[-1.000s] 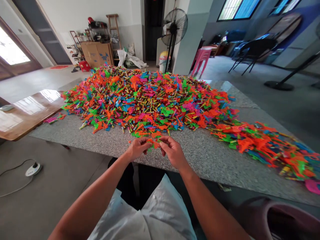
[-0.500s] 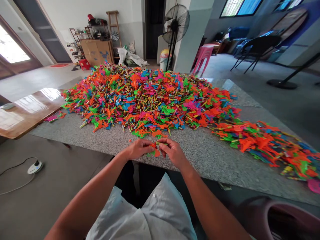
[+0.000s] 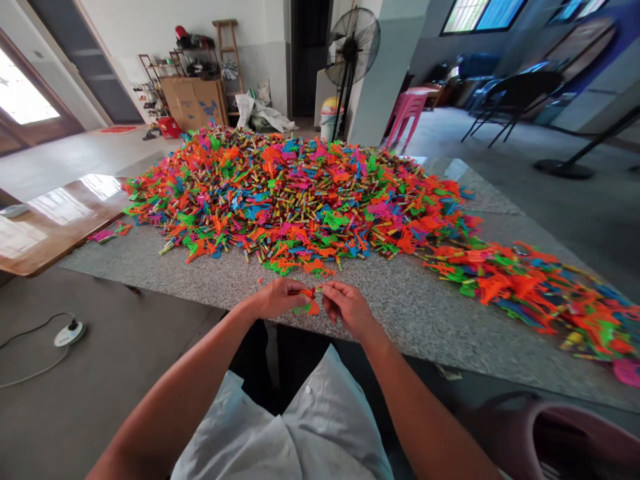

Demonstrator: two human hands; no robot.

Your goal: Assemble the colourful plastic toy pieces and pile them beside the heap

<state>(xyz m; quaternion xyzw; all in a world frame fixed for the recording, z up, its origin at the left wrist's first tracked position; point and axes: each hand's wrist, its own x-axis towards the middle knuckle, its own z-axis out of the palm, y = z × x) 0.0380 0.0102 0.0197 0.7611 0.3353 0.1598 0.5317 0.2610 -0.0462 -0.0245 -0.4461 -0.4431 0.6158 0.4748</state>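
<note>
My left hand (image 3: 274,298) is closed on a few flat plastic pieces (image 3: 313,308), orange and green, that stick out past its fingertips. Facing it, my right hand (image 3: 349,308) pinches the end of a small thin tube (image 3: 319,289) between thumb and forefinger. The tube's other end meets the pieces at my left fingertips, and the exact joint is too small to make out. Just beyond both hands lies the near edge of a large pile of bright plastic pieces and small printed tubes (image 3: 300,200), on a speckled stone table (image 3: 400,293).
From the pile a band of similar pieces (image 3: 520,287) runs along the table's right side. A glossy wooden table (image 3: 60,220) adjoins on the left. Below the front edge, at right, is a purplish tub (image 3: 575,433). A standing fan (image 3: 350,50) is behind the pile.
My right fingers have shifted slightly right along the tube, leaving a little more space between the hands. My left hand stays in place with its pieces.
</note>
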